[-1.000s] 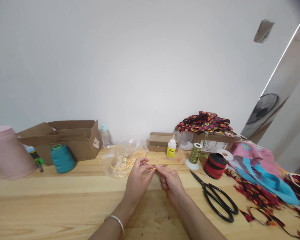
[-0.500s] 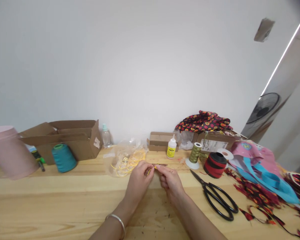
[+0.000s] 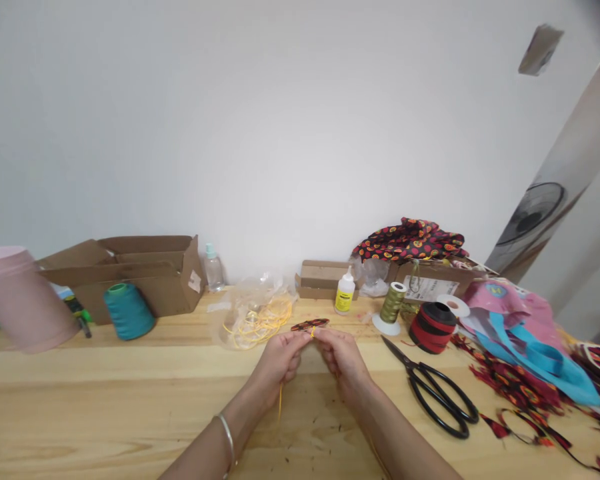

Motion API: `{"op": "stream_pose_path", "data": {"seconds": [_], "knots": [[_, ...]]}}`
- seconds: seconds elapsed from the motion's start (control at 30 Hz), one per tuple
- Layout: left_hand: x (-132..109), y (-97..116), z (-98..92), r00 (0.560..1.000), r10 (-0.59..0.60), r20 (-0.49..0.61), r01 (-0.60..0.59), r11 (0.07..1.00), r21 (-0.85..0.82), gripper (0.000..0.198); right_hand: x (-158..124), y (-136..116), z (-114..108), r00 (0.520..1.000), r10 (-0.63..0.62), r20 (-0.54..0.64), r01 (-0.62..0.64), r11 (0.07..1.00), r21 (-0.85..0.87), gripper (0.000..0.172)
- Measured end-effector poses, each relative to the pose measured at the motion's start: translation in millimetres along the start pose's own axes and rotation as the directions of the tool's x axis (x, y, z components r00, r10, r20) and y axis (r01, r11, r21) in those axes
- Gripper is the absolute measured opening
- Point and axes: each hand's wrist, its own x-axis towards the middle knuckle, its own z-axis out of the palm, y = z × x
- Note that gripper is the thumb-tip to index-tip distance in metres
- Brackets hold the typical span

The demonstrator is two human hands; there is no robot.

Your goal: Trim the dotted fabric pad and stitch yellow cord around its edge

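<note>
My left hand (image 3: 278,361) and my right hand (image 3: 344,357) meet over the wooden table, fingertips pinched close together. Between them is a yellow cord (image 3: 313,331), forming a small loop or knot too fine to make out. A loose tail of the cord (image 3: 280,404) hangs below my left hand. Just beyond the fingertips is a narrow dark piece of patterned fabric (image 3: 309,325); whether the fingers hold it too, I cannot tell. A heap of yellow cord (image 3: 267,320) lies on clear plastic behind my left hand.
Black scissors (image 3: 433,387) lie right of my right hand. Behind stand a glue bottle (image 3: 345,293), a green thread spool (image 3: 393,303) and a red-black spool (image 3: 433,328). Fabric scraps (image 3: 515,373) cover the right side. At left are a teal thread cone (image 3: 129,312), a cardboard box (image 3: 165,293) and a pink bin (image 3: 25,300).
My left hand has turned and lowered slightly, its fingers now straighter. More of the patterned fabric shows beyond the fingertips. The cord's tail has come into view below my left hand.
</note>
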Motion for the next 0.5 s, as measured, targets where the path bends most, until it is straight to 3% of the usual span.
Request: {"op": "stream_pose_path", "data": {"seconds": [0.1, 0.23, 0.4, 0.5], "knots": [[0.4, -0.2, -0.8, 1.0, 0.005, -0.011, -0.005, 1.0, 0.01, 0.022, 1.1, 0.9, -2.6, 0.998, 0.038, 0.046, -0.039, 0.999, 0.019, 0.012], [0.9, 0.3, -2.1, 0.999, 0.026, -0.04, -0.025, 0.999, 0.03, 0.022, 3.5, 4.5, -4.0, 0.994, -0.059, 0.09, 0.067, 0.994, -0.082, 0.012], [0.9, 1.9, -2.9, 0.997, 0.045, -0.061, -0.045, 0.999, 0.009, 0.023, 7.2, 9.0, -3.1, 0.966, -0.258, -0.035, 0.225, 0.896, -0.383, 0.015], [1.2, 2.7, -2.7, 0.996, 0.037, -0.077, -0.036, 0.999, 0.011, 0.023, 8.0, 9.4, -3.5, 0.948, -0.315, -0.04, 0.264, 0.853, -0.451, 0.017]]}}
